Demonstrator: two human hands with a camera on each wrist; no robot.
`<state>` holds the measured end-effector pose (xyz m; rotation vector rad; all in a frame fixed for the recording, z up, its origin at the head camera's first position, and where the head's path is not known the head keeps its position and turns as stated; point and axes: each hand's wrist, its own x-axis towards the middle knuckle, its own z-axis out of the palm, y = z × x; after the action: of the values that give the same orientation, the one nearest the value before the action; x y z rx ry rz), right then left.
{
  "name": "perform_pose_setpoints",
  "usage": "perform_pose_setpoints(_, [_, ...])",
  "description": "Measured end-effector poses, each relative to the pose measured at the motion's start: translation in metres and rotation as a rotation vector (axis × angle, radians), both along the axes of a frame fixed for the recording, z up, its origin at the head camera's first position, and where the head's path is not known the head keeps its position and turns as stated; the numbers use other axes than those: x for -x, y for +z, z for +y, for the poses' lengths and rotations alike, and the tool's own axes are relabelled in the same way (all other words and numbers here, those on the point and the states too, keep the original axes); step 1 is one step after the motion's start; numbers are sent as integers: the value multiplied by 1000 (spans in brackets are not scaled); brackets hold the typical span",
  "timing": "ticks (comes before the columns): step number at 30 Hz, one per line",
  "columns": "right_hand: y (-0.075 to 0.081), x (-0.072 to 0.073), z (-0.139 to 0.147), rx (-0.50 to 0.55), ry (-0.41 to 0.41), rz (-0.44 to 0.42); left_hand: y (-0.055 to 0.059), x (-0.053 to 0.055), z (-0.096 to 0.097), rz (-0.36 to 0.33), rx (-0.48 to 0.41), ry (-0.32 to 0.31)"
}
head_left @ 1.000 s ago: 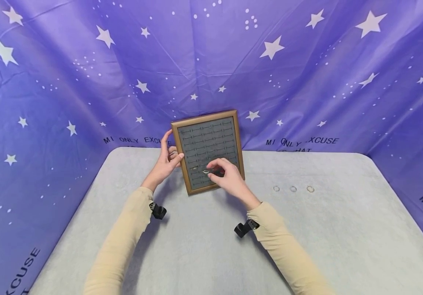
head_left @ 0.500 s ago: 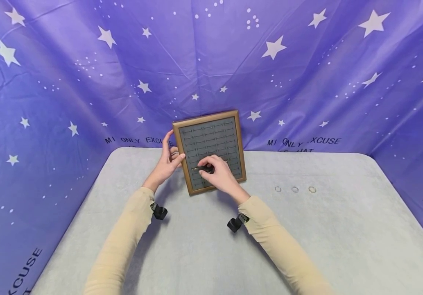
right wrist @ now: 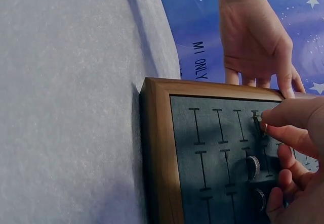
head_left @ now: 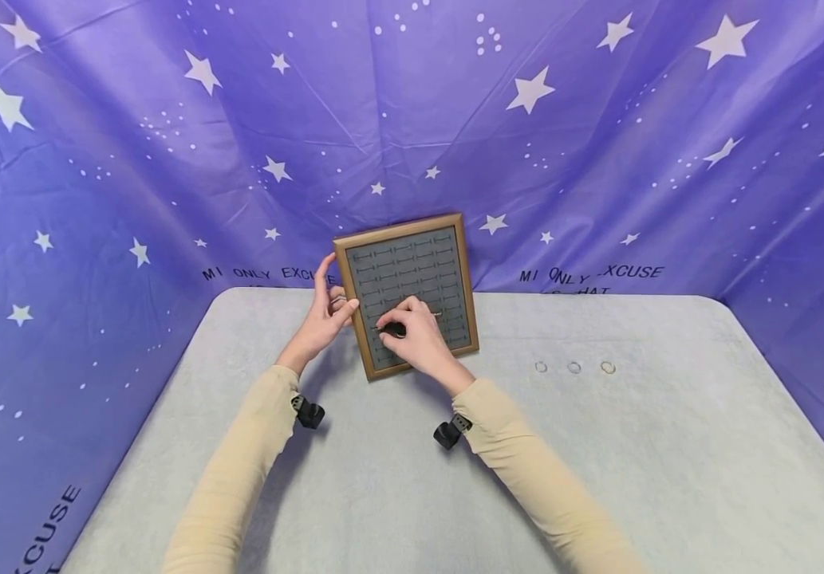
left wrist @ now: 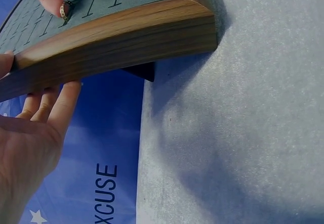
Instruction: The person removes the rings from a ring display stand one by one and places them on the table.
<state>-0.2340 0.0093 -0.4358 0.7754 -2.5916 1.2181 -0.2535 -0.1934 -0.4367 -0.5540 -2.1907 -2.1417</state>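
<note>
A ring display board [head_left: 412,263] with a wooden frame and a dark slotted pad leans up from the table. My left hand [head_left: 323,319] grips its left edge, thumb at the front and fingers behind. At the pad's lower left, my right hand [head_left: 419,335] pinches a gold-coloured ring [left wrist: 64,11] at one of the slots. In the right wrist view that ring [right wrist: 265,129] shows just under the fingertips, partly hidden. Two silvery rings stand in nearby slots: one ring [right wrist: 253,168] shows well, the other ring [right wrist: 260,199] is partly covered by the fingers.
Three loose rings lie in a row on the grey table right of the board: a left ring [head_left: 541,367], a middle ring [head_left: 574,367] and a golden right ring [head_left: 608,367]. A purple star-printed curtain [head_left: 412,104] hangs behind the table [head_left: 383,478].
My right hand has moved left across the lower pad with the ring, up to a slot near the board's left side. The left hand keeps its grip on the frame.
</note>
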Motion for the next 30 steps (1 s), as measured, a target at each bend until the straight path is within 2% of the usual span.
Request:
perform_pose_setpoints(9, [-5, -4, -8, -27, -56, 36, 3, 0, 0, -18, -6, -12])
perform_pose_setpoints(14, [-8, -4, -11, -3, -88, 38, 17, -10, 4, -14, -1, -14])
perform_pose_setpoints(17, [-9, -5, -13, 2, -104, 38, 22, -14, 6, -10, 3, -14])
perform_pose_setpoints(21, [-11, -5, -13, -1, -109, 41, 21, -13, 6, -20, 9, -14])
perform_pose_setpoints(28, [-12, -7, -11, 15, -90, 23, 3, -1, 2, -30, -8, -9])
perform_pose_setpoints(30, [-12, -8, -10, 21, -82, 17, 1, 0, 2, -26, -7, -5])
